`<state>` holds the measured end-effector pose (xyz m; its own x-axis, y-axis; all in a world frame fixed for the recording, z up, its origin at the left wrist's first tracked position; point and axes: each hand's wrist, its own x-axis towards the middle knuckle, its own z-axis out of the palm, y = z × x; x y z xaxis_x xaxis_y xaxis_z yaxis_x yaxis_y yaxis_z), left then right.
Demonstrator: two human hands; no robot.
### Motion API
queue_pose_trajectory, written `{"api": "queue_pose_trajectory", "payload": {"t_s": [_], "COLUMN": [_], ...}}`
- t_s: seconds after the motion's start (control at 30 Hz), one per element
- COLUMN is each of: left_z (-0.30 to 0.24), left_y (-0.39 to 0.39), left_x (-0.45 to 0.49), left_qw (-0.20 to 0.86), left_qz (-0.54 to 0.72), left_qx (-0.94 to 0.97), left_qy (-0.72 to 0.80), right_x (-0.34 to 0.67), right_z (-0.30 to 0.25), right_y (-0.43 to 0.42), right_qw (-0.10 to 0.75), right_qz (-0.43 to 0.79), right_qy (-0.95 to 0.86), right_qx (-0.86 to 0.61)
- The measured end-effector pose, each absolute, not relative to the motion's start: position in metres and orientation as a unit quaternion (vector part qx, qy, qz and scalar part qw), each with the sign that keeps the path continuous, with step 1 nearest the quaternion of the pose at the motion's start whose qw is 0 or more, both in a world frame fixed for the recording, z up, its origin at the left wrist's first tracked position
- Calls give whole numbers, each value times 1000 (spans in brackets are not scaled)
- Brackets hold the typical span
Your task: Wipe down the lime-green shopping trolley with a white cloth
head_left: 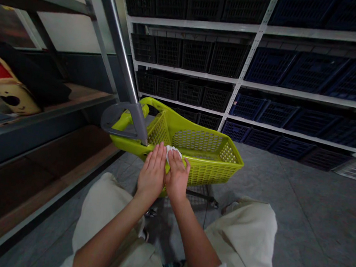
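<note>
A lime-green plastic basket on a wheeled cart stands on the floor in front of my knees. Both my hands rest on its near rim, side by side. My left hand lies flat with the fingers stretched out against the rim. My right hand presses a small white cloth onto the rim, its fingers over the cloth. A grey metal handle post rises slanting from the basket's left end.
Metal shelving with dark wooden boards runs along the left, holding a beige and red object. Racks of black crates and blue crates fill the back wall. Grey floor stretches to the right.
</note>
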<state>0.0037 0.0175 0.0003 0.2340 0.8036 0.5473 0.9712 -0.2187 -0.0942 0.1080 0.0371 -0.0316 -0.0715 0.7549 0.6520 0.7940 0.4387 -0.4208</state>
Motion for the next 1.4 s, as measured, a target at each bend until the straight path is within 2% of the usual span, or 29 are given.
{"api": "queue_pose_trajectory", "payload": {"t_s": [0.1, 0.4, 0.7, 0.9, 1.0, 1.23, 1.4], "left_z": [0, 0, 4, -19, -26, -31, -39], "left_y": [17, 22, 35, 43, 44, 42, 38], "left_x": [-2, -16, -11, 37, 45, 38, 54], "left_qw": [213, 200, 185, 118, 111, 117, 127], "left_qz": [-195, -220, -255, -173, -165, -162, -177], "left_qx": [-760, -755, -691, -819, -828, -821, -795], "left_qy": [-583, -585, -651, -534, -525, -535, -566], "right_x": [112, 225, 194, 183, 201, 279, 241], "right_z": [-33, -69, -64, -62, -67, -104, -94], "right_y": [38, 42, 46, 41, 39, 34, 33], "right_qw": [423, 389, 398, 373, 370, 435, 442], "right_qz": [-23, -53, -31, -30, -50, -72, -72], "right_qy": [-739, -688, -698, -732, -733, -607, -560], "right_qx": [-523, -610, -594, -569, -569, -662, -697]}}
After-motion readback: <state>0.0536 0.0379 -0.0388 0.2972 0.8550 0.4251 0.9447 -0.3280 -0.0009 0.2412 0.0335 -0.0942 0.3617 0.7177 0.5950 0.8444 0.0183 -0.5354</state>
